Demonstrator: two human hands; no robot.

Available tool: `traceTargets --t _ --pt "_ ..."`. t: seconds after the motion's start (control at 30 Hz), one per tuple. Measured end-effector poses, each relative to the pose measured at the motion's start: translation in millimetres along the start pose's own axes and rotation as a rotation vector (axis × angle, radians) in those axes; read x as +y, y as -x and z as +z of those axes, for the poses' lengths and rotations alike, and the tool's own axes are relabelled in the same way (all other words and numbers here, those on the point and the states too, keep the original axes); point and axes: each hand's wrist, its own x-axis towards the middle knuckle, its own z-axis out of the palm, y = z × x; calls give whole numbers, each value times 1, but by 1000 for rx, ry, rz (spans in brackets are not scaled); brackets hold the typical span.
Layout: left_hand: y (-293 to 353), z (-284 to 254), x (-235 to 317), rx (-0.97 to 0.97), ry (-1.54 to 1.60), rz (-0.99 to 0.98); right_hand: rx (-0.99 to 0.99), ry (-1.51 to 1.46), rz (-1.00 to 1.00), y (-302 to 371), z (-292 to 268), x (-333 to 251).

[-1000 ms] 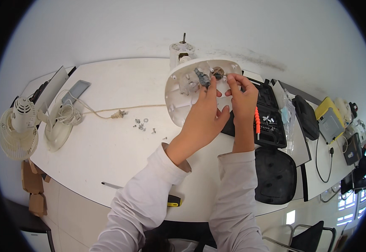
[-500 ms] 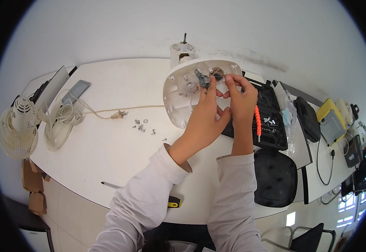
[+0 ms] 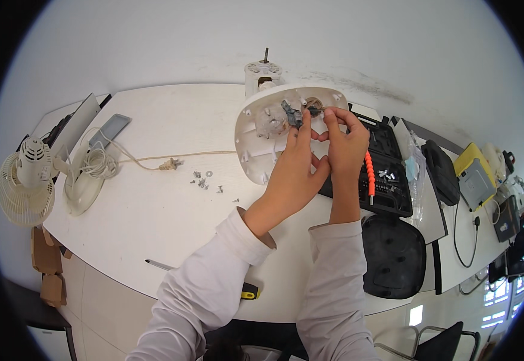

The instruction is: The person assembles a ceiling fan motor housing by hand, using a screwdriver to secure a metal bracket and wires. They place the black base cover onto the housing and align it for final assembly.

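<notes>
A white fan base stands tilted on the table with its hollow inside facing me. Inside it are a cloudy clear plastic part and a bundle of grey-wrapped wires. My left hand reaches into the base, its fingers closed by the bundle; their tips partly cover whatever they grip. Beside a round opening, my right hand pinches a thin wire between thumb and forefinger. Behind the base rises a white fan motor with a metal shaft.
Several screws lie left of the base, near a plug on a cord. A small fan stands far left. To the right are an open black toolbox, an orange flexible shaft and a black plate. A yellow-black tool lies near the front edge.
Both hands and the base stay nearly in place; the view shifts very slightly. No grip visibly changes.
</notes>
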Motion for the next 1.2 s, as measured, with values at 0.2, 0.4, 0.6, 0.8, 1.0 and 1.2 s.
traceTargets --t 0.2,0.4,0.6,0.8,1.0,1.2 --pt "-1 0 -1 3 9 0 -8 -3 7 0 0 1" --pt "-2 -2 0 -19 -15 16 -26 17 21 -2 -2 3" --pt "-2 -3 2 -28 -6 6 -10 47 31 0 -1 1" --pt "-1 -3 3 -26 -17 -3 -20 38 45 1 -1 -3" --pt "-2 -1 3 -27 2 4 -16 14 66 -1 -2 -1" --pt "-1 -2 3 -24 -9 3 -14 7 58 -2 -1 3"
